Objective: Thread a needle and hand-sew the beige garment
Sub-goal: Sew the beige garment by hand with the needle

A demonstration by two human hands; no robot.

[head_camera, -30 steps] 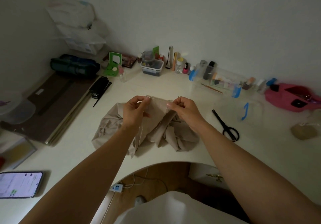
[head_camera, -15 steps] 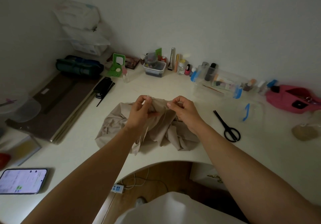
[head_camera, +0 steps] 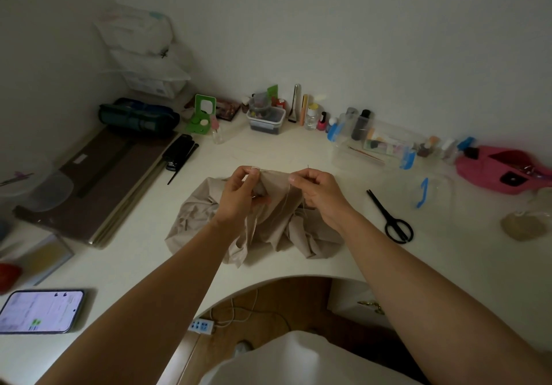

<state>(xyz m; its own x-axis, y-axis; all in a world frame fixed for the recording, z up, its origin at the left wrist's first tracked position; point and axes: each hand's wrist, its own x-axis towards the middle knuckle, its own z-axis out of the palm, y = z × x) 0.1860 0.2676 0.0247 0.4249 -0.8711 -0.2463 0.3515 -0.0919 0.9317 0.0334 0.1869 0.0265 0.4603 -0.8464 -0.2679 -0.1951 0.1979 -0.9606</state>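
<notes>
The beige garment (head_camera: 194, 220) lies in a crumpled heap in the middle of the white counter (head_camera: 134, 262), near the curved front edge. Both hands lift a piece of it up off the heap. The left hand (head_camera: 240, 195) pinches the top edge of the cloth, with its fingers (head_camera: 254, 172) pressed together on the fold. The right hand (head_camera: 318, 190) is just beside it, at the other end of the lifted edge. Its thumb and first finger are squeezed together on a thin needle (head_camera: 308, 166), and the dark tip pokes up above them. A pale thread (head_camera: 288, 198) hangs down from that hand in front of the cloth. Where the thread ends is too hard to see. Black scissors (head_camera: 391, 217) lie flat on the counter to the right, apart from the cloth. A phone (head_camera: 40, 310) with its screen lit lies at the near left. A pink pouch (head_camera: 493, 169) sits far to the right, near the wall. Little bottles and boxes stand in a row along the back wall.
</notes>
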